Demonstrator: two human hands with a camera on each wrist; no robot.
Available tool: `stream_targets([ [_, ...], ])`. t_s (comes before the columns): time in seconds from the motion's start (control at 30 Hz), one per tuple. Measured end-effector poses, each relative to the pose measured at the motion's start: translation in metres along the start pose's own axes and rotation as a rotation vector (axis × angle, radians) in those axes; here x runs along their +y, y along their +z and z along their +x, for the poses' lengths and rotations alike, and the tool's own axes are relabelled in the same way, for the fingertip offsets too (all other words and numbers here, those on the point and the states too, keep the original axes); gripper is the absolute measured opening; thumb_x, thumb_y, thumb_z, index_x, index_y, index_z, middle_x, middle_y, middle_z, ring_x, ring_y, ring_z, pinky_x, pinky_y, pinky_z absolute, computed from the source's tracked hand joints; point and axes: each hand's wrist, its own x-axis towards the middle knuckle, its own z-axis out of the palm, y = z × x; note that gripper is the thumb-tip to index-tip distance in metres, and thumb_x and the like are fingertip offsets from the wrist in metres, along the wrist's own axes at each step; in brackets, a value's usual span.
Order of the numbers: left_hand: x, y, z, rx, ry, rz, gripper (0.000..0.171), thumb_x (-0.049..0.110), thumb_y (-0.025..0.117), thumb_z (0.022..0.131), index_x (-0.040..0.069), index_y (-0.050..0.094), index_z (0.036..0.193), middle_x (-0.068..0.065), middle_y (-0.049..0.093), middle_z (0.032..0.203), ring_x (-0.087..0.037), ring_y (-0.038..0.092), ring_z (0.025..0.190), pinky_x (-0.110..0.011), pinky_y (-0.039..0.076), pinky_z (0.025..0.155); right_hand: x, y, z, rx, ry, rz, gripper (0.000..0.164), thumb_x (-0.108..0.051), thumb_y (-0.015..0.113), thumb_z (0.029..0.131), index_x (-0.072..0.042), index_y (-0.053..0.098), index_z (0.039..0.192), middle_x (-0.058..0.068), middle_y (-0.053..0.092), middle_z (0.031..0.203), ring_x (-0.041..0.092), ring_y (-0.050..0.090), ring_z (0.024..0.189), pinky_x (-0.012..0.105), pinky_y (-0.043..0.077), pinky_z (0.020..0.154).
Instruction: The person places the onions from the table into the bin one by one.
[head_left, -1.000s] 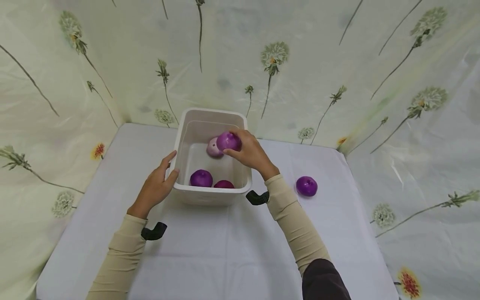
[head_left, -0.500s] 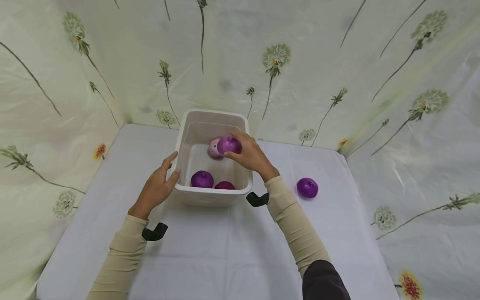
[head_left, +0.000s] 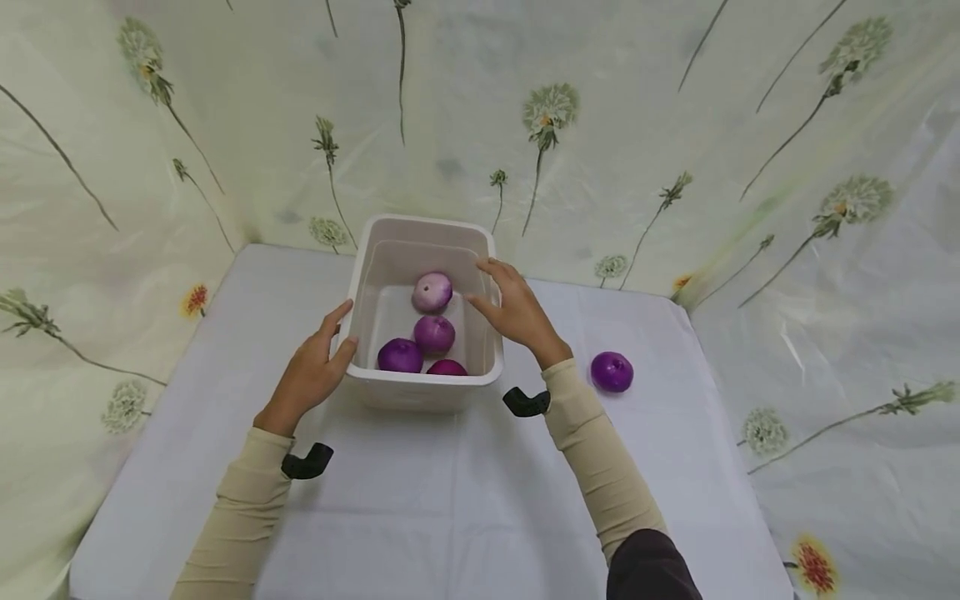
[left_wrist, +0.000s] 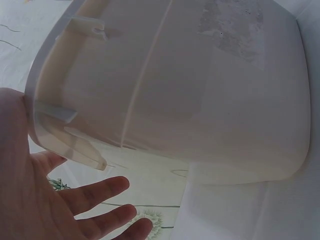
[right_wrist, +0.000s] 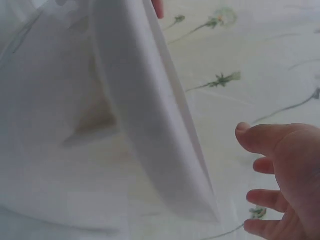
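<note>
A white plastic bin [head_left: 420, 380] stands in the middle, with several purple onions inside. A pale onion [head_left: 432, 292] lies at the back and a purple onion [head_left: 434, 334] in front of it. Nearer the front wall are a darker onion [head_left: 401, 356] and a reddish one [head_left: 447, 367], partly hidden by the rim. My left hand [head_left: 309, 375] rests at the bin's left rim, fingers extended and spread in the left wrist view. Over the right rim, my right hand [head_left: 521, 311] holds nothing; its fingers and thumb are apart.
One more purple onion [head_left: 612, 372] lies on the white-covered table [head_left: 390, 517], right of the bin. Behind and on both sides hangs a flower-printed sheet [head_left: 450, 108]. A black mount [head_left: 307, 461] sticks out from the left wrist.
My right hand has let go of an onion, which now lies in the bin between the pale one and the front ones. The hand has moved right, over the rim. The left hand stays put.
</note>
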Motion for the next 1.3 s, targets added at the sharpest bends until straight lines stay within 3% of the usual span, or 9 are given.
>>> stream_targets([
  [0.47,0.009,-0.002,0.004,-0.015,-0.002,-0.015,0.060,0.043,0.039,0.105,0.036,0.016,0.160,-0.020,0.035,0.159,-0.044,0.040,0.142,-0.070,0.040,0.102,0.042,-0.020,-0.048,0.142,0.165,0.117,0.054,-0.031,0.061,0.100,-0.008,0.048,0.146,0.015,0.045,0.153,0.031,0.039,0.145,0.052,0.032,0.118],
  [0.77,0.007,0.000,0.000,-0.026,-0.018,-0.019,0.060,0.046,0.037,0.105,0.039,0.014,0.160,-0.020,0.033,0.161,-0.046,0.039,0.142,-0.071,0.039,0.101,0.078,-0.031,-0.085,0.198,0.296,0.155,0.053,-0.033,0.059,0.101,-0.007,0.048,0.146,0.017,0.045,0.152,0.039,0.040,0.142,0.054,0.034,0.115],
  [1.0,0.003,0.001,-0.001,-0.014,0.001,-0.027,0.060,0.044,0.038,0.105,0.039,0.015,0.160,-0.022,0.036,0.158,-0.046,0.040,0.141,-0.070,0.038,0.104,0.108,-0.039,-0.117,0.254,0.429,0.146,0.057,-0.040,0.059,0.100,-0.011,0.047,0.147,0.014,0.045,0.153,0.040,0.040,0.143,0.058,0.037,0.112],
  [1.3,0.003,0.002,-0.005,-0.028,-0.003,-0.029,0.060,0.043,0.038,0.105,0.039,0.014,0.160,-0.025,0.037,0.157,-0.048,0.044,0.136,-0.069,0.043,0.097,0.142,-0.044,-0.152,0.289,0.530,0.132,0.057,-0.035,0.062,0.099,-0.007,0.047,0.146,0.017,0.047,0.152,0.044,0.042,0.140,0.059,0.035,0.113],
])
